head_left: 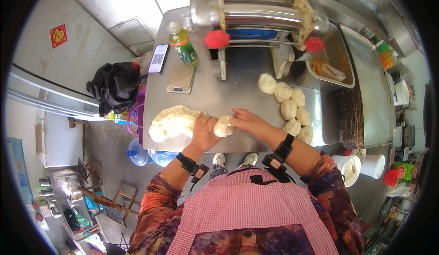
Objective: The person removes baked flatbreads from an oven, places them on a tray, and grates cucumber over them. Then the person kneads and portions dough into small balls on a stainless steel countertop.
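Observation:
My left hand is closed around a small piece of dough at the front of the steel table. The fingers of my right hand are bent and pinch that piece's right edge. Just left of my left hand lies a large, lumpy mass of pale dough; my left hand hides where it may meet the small piece. To the right of my hands, several rounded dough balls sit in a loose cluster. A digital scale with a bare plate stands beyond the large dough.
A dough roller machine with red knobs stands at the back. Nearby are a green-labelled bottle and a phone. Right of the dough balls are a steel container and stacked trays. White buckets stand below right.

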The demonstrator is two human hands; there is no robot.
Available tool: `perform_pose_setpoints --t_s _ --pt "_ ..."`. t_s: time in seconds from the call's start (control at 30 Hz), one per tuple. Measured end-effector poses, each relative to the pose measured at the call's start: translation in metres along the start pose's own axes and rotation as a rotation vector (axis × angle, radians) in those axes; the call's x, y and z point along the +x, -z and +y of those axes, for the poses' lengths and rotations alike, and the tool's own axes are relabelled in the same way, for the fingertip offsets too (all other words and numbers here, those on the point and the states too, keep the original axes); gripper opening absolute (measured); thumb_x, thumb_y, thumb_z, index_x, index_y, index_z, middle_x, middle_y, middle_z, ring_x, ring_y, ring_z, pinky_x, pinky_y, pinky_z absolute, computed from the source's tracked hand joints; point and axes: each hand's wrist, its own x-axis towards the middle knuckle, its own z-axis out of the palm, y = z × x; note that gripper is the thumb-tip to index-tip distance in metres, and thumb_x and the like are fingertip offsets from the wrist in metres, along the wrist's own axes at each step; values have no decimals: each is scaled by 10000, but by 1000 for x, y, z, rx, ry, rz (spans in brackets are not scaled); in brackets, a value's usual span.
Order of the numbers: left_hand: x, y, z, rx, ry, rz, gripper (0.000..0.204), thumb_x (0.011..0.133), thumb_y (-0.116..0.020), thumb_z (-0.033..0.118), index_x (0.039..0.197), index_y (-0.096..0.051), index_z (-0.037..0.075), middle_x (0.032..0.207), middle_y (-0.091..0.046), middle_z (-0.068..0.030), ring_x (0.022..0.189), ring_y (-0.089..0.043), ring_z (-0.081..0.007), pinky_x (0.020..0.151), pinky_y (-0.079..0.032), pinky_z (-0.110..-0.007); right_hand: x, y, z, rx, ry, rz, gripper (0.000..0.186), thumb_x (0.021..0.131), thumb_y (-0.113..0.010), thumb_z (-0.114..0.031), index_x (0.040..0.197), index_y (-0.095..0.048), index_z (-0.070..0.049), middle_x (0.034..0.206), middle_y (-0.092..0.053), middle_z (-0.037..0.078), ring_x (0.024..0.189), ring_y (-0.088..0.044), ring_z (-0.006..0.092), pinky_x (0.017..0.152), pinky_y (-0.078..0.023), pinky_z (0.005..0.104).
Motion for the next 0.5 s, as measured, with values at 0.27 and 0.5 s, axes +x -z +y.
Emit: perform_pose_setpoints --t_s 0.27,0.5 --pt "4 1 2 11 -80 -30 717 638 -767 395 1231 -503 91 1154 -614 -99 1110 -570 -259 1112 -191 -565 21 -39 13 -43 -46 -25 640 721 -767 -184 1250 -482 36 1152 -593 125 1003 -598 223 851 -497 329" --pt "23 -8 -11 -159 -136 -84 432 662 -725 392 967 -640 97 921 -665 -92 936 -617 -274 1088 -287 -490 -12 -43 -27 -713 68 138 683 617 -807 -224 1195 -534 15 1090 -625 173 943 -629 319 825 -511 378"
